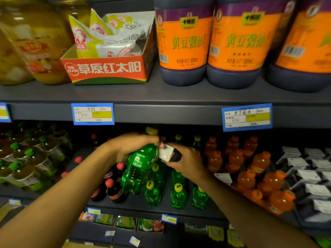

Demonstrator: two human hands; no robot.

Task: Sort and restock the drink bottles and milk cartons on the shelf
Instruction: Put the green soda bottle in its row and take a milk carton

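Reaching in over the middle shelf (161, 205), both arms come up from the near edge and meet just above the rows of soda. The left hand (132, 145) is curled round the upper part of a green bottle (138, 169), holding it tilted, yellow cap up toward the far side, base down among the bottles standing below. The right hand (186, 161) grips a dark bottle with a white label (169, 154), lying almost sideways, its end touching the green bottle's shoulder. Under them stand more green bottles with yellow caps (178, 196) in rows; to their left, dark cola bottles with red caps (114, 190); further left, tea bottles with green caps (21, 158). To the right, orange soda bottles (259, 176) run near to far, and beyond those, at the right edge, dark milk cartons (313, 178) with white tops. On the shelf above sit big soy sauce jugs (184, 43) with orange labels, a red box of vinegar sachets (111, 67) and jars of fruit (35, 42). Blue price tags (92, 114) hang on the shelf edge.
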